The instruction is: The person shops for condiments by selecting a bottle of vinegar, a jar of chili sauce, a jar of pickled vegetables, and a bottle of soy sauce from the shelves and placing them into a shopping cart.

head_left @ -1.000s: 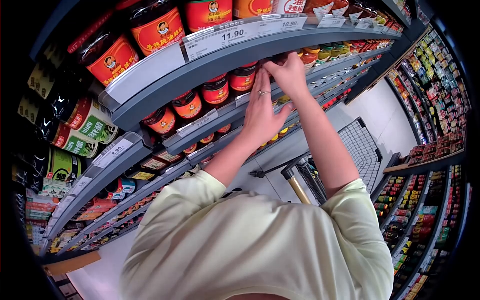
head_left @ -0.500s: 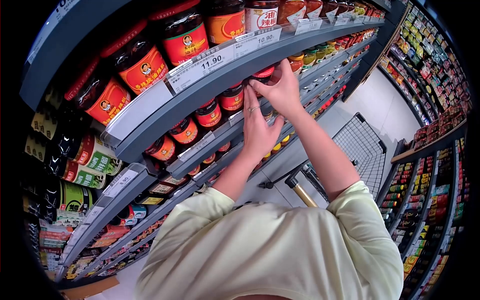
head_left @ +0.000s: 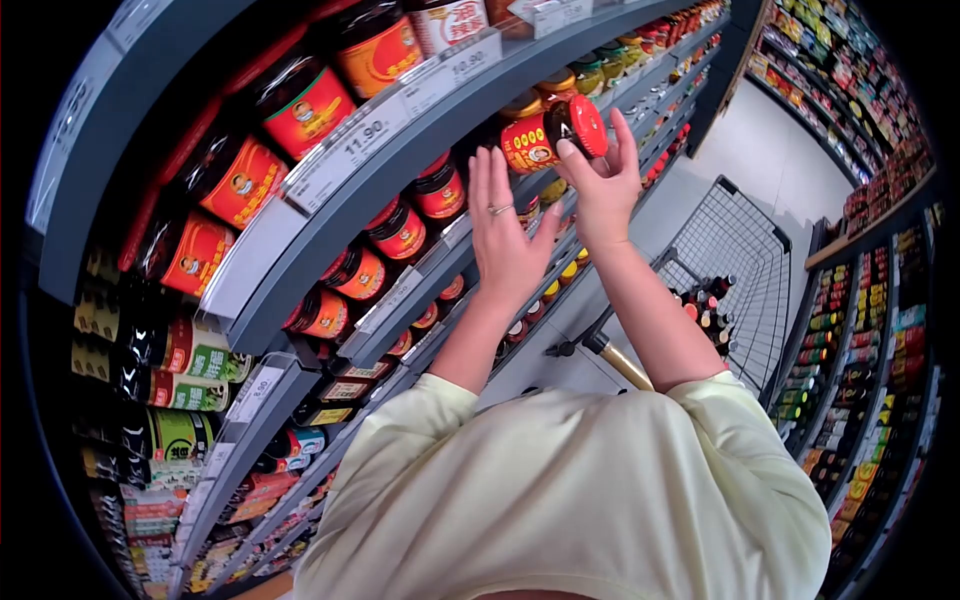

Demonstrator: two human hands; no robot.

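A chili sauce jar (head_left: 530, 143) with a red lid, dark contents and a red and yellow label tilts sideways in front of the shelf. My right hand (head_left: 607, 195) grips it at the lid end, thumb on the near side and fingers around the lid. Close by its base, my left hand (head_left: 508, 240) is open, fingers stretched out and thumb apart, a ring on one finger. Behind the hands, similar jars with red-orange labels (head_left: 400, 233) line the lower shelf. Larger red-labelled jars (head_left: 310, 112) fill the shelf above.
The upper shelf edge (head_left: 330, 210), carrying price tags, juts out over the lower row. To the right, a wire shopping cart (head_left: 755, 250) contains several dark bottles (head_left: 712, 315). Another stocked shelf (head_left: 850, 400) runs along the far right side of the aisle.
My right hand has drawn the jar out from under the upper shelf edge, and its label now shows. My left hand has opened and sits slightly lower. The cart's bottles have come into view.
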